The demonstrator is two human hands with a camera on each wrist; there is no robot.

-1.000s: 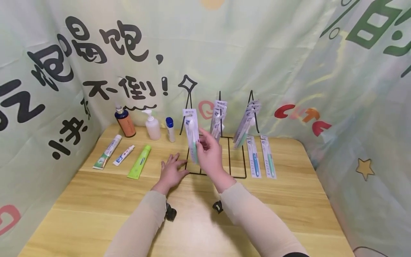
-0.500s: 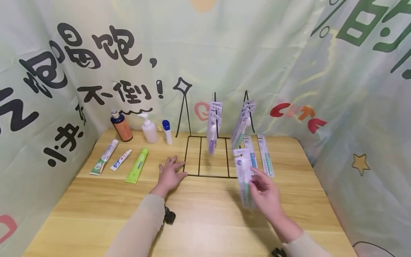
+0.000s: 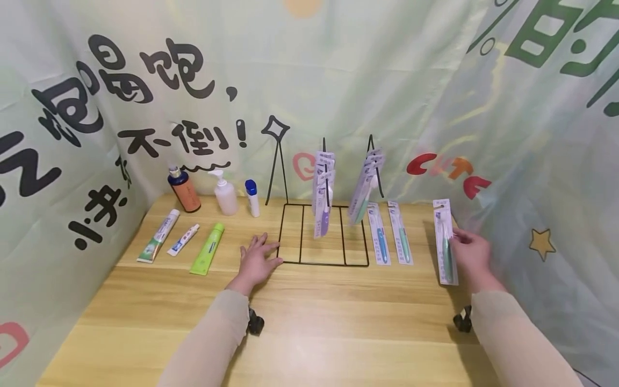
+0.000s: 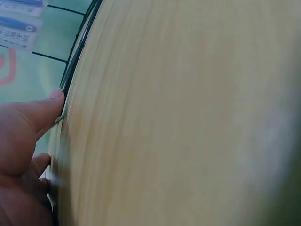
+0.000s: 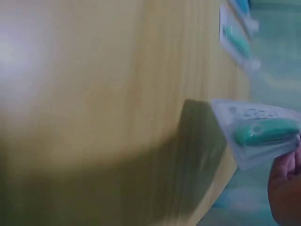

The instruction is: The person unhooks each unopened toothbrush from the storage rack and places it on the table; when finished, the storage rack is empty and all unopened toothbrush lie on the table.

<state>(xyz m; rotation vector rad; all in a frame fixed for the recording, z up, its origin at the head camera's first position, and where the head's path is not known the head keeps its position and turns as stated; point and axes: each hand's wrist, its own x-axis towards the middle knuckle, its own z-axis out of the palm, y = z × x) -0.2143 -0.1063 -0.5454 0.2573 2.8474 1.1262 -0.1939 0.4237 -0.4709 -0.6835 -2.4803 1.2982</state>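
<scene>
At the right side of the table, my right hand (image 3: 470,257) pinches a packaged toothbrush (image 3: 445,243) by its right edge. Its green handle (image 5: 265,132) shows large in the right wrist view, tilted above the wood. My left hand (image 3: 256,263) lies on the table at the front left corner of a black wire rack (image 3: 321,264), fingers spread. In the left wrist view its thumb (image 4: 44,110) touches the rack's bar. Packaged toothbrushes hang on the rack's middle hook (image 3: 323,193) and right hook (image 3: 362,188). The left hook (image 3: 273,166) carries nothing.
Two packaged toothbrushes, one blue (image 3: 380,236) and one green (image 3: 401,234), lie right of the rack. To its left stand an orange bottle (image 3: 185,191), a pump bottle (image 3: 225,196) and a blue-capped tube (image 3: 252,199). Toothpaste tubes (image 3: 208,249) lie before them.
My right hand has carried the packaged toothbrush from the rack's left side, past its front, to the table's far right. The left hand has stayed at the rack's corner.
</scene>
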